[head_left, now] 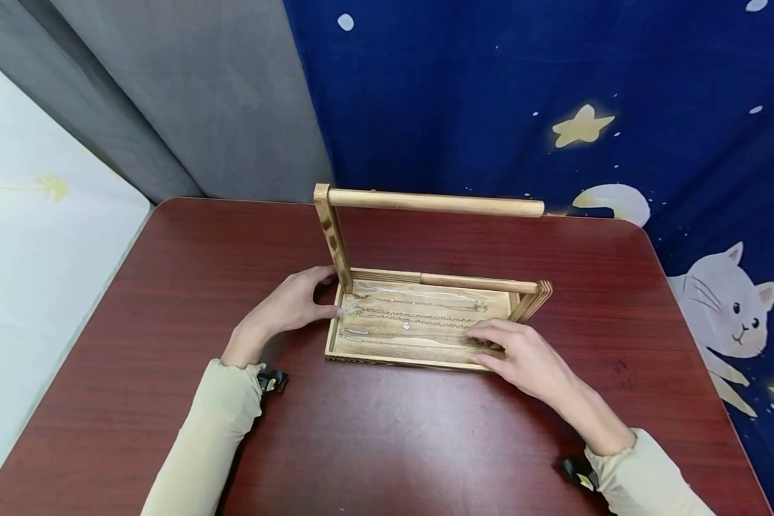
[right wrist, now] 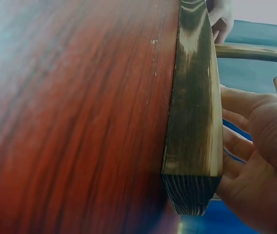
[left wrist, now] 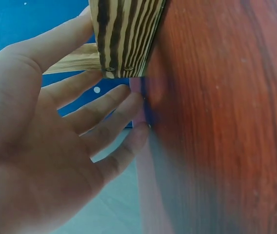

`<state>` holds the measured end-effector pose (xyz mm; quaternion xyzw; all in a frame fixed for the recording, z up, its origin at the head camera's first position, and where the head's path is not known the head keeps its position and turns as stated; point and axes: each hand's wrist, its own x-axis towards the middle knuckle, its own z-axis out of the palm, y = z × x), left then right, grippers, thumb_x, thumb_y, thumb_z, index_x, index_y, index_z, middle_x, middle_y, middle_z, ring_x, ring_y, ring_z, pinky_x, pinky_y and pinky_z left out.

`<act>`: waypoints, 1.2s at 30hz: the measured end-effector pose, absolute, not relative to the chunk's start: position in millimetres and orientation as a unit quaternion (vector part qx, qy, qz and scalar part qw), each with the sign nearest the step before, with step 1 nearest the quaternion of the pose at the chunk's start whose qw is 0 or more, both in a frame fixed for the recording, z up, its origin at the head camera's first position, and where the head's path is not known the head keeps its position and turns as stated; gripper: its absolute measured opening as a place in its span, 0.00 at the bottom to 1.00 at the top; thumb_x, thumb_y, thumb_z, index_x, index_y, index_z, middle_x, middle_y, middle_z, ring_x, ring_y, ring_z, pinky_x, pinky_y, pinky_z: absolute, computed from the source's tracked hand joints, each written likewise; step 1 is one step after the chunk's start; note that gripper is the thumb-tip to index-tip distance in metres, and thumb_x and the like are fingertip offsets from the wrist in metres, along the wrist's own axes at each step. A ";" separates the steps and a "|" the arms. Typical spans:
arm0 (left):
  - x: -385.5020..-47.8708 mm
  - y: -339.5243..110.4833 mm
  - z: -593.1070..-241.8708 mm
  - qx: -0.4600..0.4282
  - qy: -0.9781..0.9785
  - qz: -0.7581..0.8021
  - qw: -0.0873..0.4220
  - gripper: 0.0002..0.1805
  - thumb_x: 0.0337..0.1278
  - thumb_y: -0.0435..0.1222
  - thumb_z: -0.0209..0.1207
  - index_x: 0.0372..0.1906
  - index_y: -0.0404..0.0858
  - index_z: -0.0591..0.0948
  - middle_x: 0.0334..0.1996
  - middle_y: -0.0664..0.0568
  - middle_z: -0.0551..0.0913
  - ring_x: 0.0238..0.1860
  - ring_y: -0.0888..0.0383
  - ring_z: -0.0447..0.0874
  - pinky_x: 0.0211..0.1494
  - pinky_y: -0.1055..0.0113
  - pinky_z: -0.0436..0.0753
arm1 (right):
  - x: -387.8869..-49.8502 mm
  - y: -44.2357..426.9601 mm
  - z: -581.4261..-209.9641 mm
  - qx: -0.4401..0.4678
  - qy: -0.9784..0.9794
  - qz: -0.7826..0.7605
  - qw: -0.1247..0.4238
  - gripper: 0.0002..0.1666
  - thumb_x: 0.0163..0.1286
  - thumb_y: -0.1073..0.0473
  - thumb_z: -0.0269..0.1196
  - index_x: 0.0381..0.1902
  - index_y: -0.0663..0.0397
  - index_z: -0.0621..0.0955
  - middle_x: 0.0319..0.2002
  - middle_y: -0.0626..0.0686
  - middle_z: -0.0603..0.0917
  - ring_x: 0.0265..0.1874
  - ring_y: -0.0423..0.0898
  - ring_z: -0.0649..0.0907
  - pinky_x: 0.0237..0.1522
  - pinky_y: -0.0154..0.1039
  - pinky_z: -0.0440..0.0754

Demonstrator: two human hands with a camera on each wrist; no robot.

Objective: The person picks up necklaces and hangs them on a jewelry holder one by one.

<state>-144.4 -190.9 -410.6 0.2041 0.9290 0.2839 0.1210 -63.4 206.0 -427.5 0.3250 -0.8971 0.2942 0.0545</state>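
Note:
On the table stands a wooden jewelry stand, a shallow tray [head_left: 400, 362] with bars above it. Several thin chain necklaces [head_left: 419, 317] lie lengthwise in the tray, one with a small round pendant [head_left: 406, 325]. My left hand [head_left: 297, 299] is at the tray's left end. Its thumb touches the end near the rim, and the fingers spread loosely beside the striped end wall [left wrist: 124, 39]. My right hand [head_left: 522, 355] reaches over the front right rim, thumb and forefinger apart above the chains' right ends. Its fingertips are hidden behind the tray wall [right wrist: 194, 112] in the right wrist view.
A tall left post [head_left: 333, 240] carries the upper bar [head_left: 435, 202]. A lower bar [head_left: 477, 282] meets a short right post [head_left: 532, 299] along the back. The dark red table [head_left: 387, 444] reaches to a blue curtain [head_left: 438, 93] and a grey one [head_left: 226, 100].

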 end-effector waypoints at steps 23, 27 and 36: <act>-150.1 -189.4 -407.5 0.190 0.923 0.301 0.150 0.43 0.50 0.43 0.74 0.71 0.39 0.69 0.60 0.44 0.80 0.66 0.48 0.72 0.67 0.50 0.70 | -74.5 181.9 -430.7 0.249 -0.906 0.343 -0.007 0.16 0.57 0.63 0.74 0.45 0.55 0.88 0.36 0.47 0.87 0.32 0.40 0.85 0.36 0.36 0.84; -150.3 -189.0 -406.1 0.189 0.922 0.303 0.152 0.41 0.49 0.42 0.75 0.69 0.40 0.71 0.60 0.45 0.80 0.66 0.48 0.72 0.67 0.50 0.69 | -76.3 176.1 -430.7 0.229 -0.910 0.346 -0.012 0.14 0.57 0.63 0.75 0.43 0.54 0.89 0.33 0.45 0.86 0.31 0.39 0.85 0.35 0.36 0.83; -148.8 -188.1 -406.5 0.183 0.920 0.306 0.161 0.41 0.51 0.43 0.74 0.70 0.40 0.70 0.61 0.45 0.79 0.66 0.48 0.71 0.66 0.49 0.70 | -78.6 166.9 -436.0 0.194 -0.917 0.348 0.007 0.10 0.53 0.65 0.77 0.34 0.52 0.89 0.29 0.45 0.83 0.27 0.38 0.83 0.31 0.32 0.80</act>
